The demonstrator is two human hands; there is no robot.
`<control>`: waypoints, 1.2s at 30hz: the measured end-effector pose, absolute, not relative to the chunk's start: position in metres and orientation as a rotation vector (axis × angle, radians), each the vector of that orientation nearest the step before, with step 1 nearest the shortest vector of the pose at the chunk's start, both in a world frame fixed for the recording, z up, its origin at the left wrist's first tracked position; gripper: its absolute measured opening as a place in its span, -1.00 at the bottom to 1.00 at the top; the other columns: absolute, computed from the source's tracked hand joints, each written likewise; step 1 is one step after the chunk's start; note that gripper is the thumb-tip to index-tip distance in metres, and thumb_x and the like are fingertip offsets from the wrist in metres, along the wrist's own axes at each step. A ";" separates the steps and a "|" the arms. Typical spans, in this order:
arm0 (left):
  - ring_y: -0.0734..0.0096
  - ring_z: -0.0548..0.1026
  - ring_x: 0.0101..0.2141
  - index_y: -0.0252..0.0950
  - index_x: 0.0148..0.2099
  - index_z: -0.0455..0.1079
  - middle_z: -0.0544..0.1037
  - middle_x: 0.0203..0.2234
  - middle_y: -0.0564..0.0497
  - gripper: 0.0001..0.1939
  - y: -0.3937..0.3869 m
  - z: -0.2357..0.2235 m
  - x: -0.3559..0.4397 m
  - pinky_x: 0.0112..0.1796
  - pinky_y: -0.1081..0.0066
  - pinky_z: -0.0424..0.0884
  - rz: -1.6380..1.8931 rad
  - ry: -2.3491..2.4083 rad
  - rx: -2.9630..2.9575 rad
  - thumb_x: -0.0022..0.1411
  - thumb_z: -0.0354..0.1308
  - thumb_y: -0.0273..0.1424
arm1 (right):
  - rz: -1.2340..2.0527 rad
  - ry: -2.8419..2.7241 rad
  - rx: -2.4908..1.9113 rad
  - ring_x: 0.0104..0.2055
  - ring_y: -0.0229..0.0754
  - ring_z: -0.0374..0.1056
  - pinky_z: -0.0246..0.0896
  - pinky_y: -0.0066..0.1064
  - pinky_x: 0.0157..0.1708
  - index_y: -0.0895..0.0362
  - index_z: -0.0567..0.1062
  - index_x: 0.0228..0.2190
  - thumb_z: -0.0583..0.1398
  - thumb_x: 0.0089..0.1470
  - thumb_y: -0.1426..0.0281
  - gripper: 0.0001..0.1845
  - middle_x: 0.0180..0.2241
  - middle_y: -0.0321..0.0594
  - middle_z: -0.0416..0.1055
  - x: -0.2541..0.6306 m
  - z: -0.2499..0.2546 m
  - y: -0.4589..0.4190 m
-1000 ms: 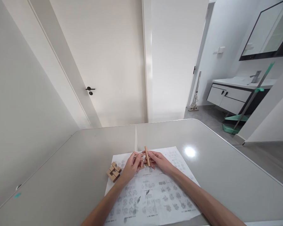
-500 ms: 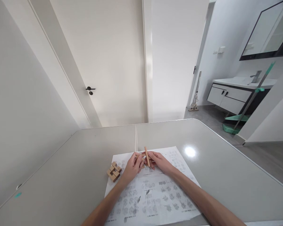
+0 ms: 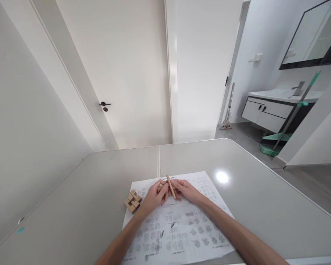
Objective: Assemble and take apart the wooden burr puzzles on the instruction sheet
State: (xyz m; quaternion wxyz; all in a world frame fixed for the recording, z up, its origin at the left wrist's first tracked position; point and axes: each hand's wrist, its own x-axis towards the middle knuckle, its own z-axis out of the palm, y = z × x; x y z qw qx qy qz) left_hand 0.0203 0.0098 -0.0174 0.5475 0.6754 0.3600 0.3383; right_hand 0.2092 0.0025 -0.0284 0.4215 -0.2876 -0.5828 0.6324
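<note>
Both my hands meet over the printed sheet (image 3: 182,221). My left hand (image 3: 154,195) is closed, its fingers wrapped around short wooden pieces that are mostly hidden. A longer wooden stick (image 3: 171,187) stands out at a slant between the two hands. My right hand (image 3: 185,188) is closed too, with its thumb and fingers against this stick. How the stick joins the other pieces is hidden by my fingers. Beside my left wrist sits an interlocking wooden block puzzle (image 3: 133,201), on the left edge of the sheet, untouched.
The sheet lies on a grey table (image 3: 99,213) with a seam (image 3: 158,162) running away from me. Behind the table is a door with a black handle (image 3: 105,104). A washbasin cabinet (image 3: 267,114), a mop (image 3: 228,114) and a green dustpan (image 3: 269,150) stand back right.
The long stick has shifted slightly left and down, and my hands have drawn closer together around the pieces. The block puzzle stays where it was.
</note>
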 end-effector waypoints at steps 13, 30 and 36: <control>0.58 0.29 -0.53 -0.30 -0.26 0.36 0.35 -0.49 0.10 -0.69 0.017 -0.016 0.016 -0.48 0.53 0.28 1.080 0.777 1.013 0.29 0.22 -0.13 | 0.651 -1.849 -1.070 -0.07 0.01 0.33 0.26 -0.20 -0.09 0.05 0.52 -0.12 0.24 0.17 0.19 -0.71 -0.16 -0.10 0.45 0.210 -0.052 0.010; 0.67 0.14 -0.62 -0.29 -0.29 0.32 0.29 -0.52 0.16 -0.67 0.021 -0.023 0.013 -0.56 0.56 0.18 1.040 0.758 0.920 0.28 0.24 -0.13 | 0.587 -2.081 -1.038 -0.18 -0.02 0.30 0.23 -0.21 -0.16 0.06 0.52 -0.30 0.20 0.23 0.30 -0.88 -0.30 -0.16 0.43 0.208 -0.055 0.006; 0.66 0.19 -0.61 -0.28 -0.20 0.38 0.37 -0.43 0.11 -0.69 0.021 -0.021 0.014 -0.57 0.55 0.18 1.060 0.762 0.930 0.26 0.25 -0.13 | 0.633 -1.935 -1.107 -0.26 -0.05 0.32 0.19 -0.27 -0.26 0.07 0.48 -0.39 0.11 0.28 0.20 -0.72 -0.36 -0.17 0.41 0.209 -0.056 0.010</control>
